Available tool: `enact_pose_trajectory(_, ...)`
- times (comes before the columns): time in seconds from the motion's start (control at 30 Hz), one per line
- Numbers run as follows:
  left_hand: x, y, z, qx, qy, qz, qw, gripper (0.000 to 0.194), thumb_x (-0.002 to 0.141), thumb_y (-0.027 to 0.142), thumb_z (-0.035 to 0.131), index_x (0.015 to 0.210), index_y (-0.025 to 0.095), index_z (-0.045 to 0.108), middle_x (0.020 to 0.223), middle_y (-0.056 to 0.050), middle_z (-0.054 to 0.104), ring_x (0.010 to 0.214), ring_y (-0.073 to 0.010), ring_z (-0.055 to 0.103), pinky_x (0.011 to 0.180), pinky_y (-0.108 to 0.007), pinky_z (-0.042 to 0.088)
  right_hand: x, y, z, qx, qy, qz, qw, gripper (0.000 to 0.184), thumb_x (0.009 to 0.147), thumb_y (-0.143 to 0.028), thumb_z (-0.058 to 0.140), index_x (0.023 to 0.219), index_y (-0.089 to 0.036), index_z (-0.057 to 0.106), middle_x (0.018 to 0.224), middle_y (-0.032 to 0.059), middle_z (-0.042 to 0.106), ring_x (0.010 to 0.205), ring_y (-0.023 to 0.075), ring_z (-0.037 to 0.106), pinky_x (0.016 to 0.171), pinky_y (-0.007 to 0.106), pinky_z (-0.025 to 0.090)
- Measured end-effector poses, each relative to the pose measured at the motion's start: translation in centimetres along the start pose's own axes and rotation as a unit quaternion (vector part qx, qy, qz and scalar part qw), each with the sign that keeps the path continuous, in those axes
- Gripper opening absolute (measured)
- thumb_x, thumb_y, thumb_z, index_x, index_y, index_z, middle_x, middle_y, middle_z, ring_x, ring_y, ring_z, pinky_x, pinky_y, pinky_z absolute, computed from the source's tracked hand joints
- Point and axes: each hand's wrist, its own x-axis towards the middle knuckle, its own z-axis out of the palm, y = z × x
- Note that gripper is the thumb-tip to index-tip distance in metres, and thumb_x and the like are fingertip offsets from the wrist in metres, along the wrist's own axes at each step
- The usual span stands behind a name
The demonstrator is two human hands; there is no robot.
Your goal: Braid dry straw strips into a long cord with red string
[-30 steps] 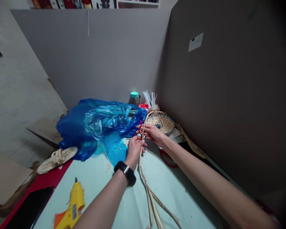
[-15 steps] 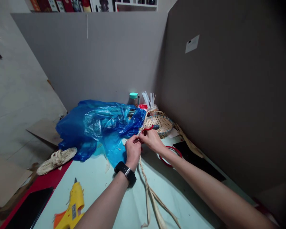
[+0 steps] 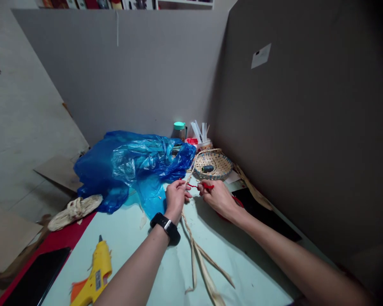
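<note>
Right in the middle of the frame, the two hands are working slightly apart: the left hand [image 3: 176,195] is closing its fingers around the pale braid [image 3: 187,225], and the right hand [image 3: 216,195] is pinching the red cord [image 3: 193,185], which is stretching across the small gap between them. The braid is running down from the basket side, passing through the left fingers and opening into loose strips [image 3: 207,276] that are fanning toward the bottom edge.

Just above the hands, the woven basket [image 3: 223,174] is sitting close, with a dark spool [image 3: 207,168] lying inside. At upper left of the hands, the blue plastic bag [image 3: 127,165] is crowding in, its lower folds nearly reaching the left hand. A jar [image 3: 179,132] and a cup of sticks [image 3: 206,145] are standing behind.

Pale tabletop [image 3: 169,276] is showing on both sides of the strips, so the open room is lying below the hands. Over at right, the black flat item [image 3: 264,214] is bordering that room, with the dark panel [image 3: 300,127] rising beyond. At lower left, the yellow glue gun [image 3: 98,272] is resting near the left forearm, and the woven slipper [image 3: 75,212] is lying along the red edge [image 3: 64,231].
</note>
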Motion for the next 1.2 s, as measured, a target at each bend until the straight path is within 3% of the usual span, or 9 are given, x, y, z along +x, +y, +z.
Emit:
enact_pose_trajectory(0.1,0.3,0.4,-0.3,-0.015,-0.001,-0.005,1.0,0.019,0.073,0.027,0.06,0.084,0.013,0.057,0.07,-0.003,0.062,0.043,-0.008,0.055,0.038,-0.018,0.037,-0.3,0.0,-0.1,0.011,-0.017,-0.026,0.999,0.024,0.083,-0.018,0.044,0.066,-0.017,0.06,0.064,0.0049,0.065,0.057,0.0149,0.055,0.053,0.022,0.031)
enact_pose_trajectory(0.33,1.3,0.1,0.1,-0.003,0.045,-0.01,0.999,0.02,0.075,0.031,0.059,0.077,0.019,0.043,0.057,0.004,0.054,0.038,-0.0085,0.053,0.036,-0.016,0.034,-0.4,-0.3,0.0,0.013,-0.064,-0.079,0.995,0.02,0.068,-0.005,0.047,0.063,-0.018,0.062,0.06,0.0031,0.064,0.054,0.0138,0.053,0.054,0.022,0.03)
enact_pose_trajectory(0.6,2.6,0.2,-1.1,0.097,0.114,0.045,0.988,0.015,0.065,0.018,0.064,0.062,0.019,0.05,0.048,0.007,0.047,0.037,-0.0065,0.042,0.038,-0.016,0.028,-0.3,0.1,0.8,0.054,-0.08,-0.112,0.989,0.021,0.071,-0.007,0.044,0.066,-0.018,0.061,0.058,0.0012,0.06,0.053,0.0126,0.049,0.052,0.022,0.028)
enact_pose_trajectory(0.77,3.9,1.6,-0.4,0.092,0.09,0.073,0.989,0.01,0.065,0.02,0.064,0.069,0.018,0.054,0.056,0.003,0.055,0.044,-0.0085,0.047,0.041,-0.018,0.033,-0.3,0.6,0.8,0.056,-0.044,-0.123,0.99,0.023,0.079,-0.015,0.045,0.063,-0.017,0.061,0.058,0.0021,0.058,0.054,0.0132,0.047,0.053,0.024,0.031)
enact_pose_trajectory(0.93,5.7,2.6,1.4,0.035,0.046,0.077,0.995,0.012,0.067,0.021,0.062,0.073,0.016,0.053,0.062,0.001,0.059,0.045,-0.0075,0.048,0.045,-0.02,0.04,-0.1,0.5,1.2,0.128,0.036,-0.187,0.973,0.016,0.074,-0.01,0.049,0.065,-0.015,0.061,0.096,0.0092,0.066,0.081,0.0168,0.059,0.074,0.026,0.042)
enact_pose_trajectory(1.0,6.2,2.7,1.7,0.022,0.033,0.085,0.996,0.013,0.066,0.021,0.064,0.073,0.015,0.054,0.062,0.001,0.06,0.045,-0.007,0.048,0.045,-0.019,0.04,0.2,0.5,1.8,0.215,0.018,-0.169,0.962,0.014,0.073,-0.01,0.05,0.063,-0.016,0.058,0.098,0.0083,0.067,0.08,0.0166,0.061,0.074,0.026,0.045)
enact_pose_trajectory(1.1,7.0,2.4,1.7,0.012,0.025,0.099,0.995,0.014,0.064,0.021,0.065,0.073,0.015,0.055,0.062,0.0,0.06,0.044,-0.0068,0.048,0.044,-0.019,0.04,0.9,0.7,2.9,0.381,-0.071,-0.065,0.919,0.009,0.074,-0.017,0.052,0.067,-0.016,0.058,0.081,0.0061,0.07,0.066,0.0158,0.065,0.062,0.025,0.05)
enact_pose_trajectory(1.2,8.0,2.0,1.5,0.008,0.026,0.119,0.993,0.015,0.064,0.021,0.066,0.073,0.015,0.056,0.06,0.0,0.06,0.044,-0.0075,0.05,0.044,-0.019,0.04,1.3,1.1,3.7,0.45,-0.097,-0.01,0.888,0.011,0.077,-0.024,0.051,0.075,-0.016,0.058,0.072,0.0055,0.069,0.062,0.0159,0.066,0.059,0.025,0.052)
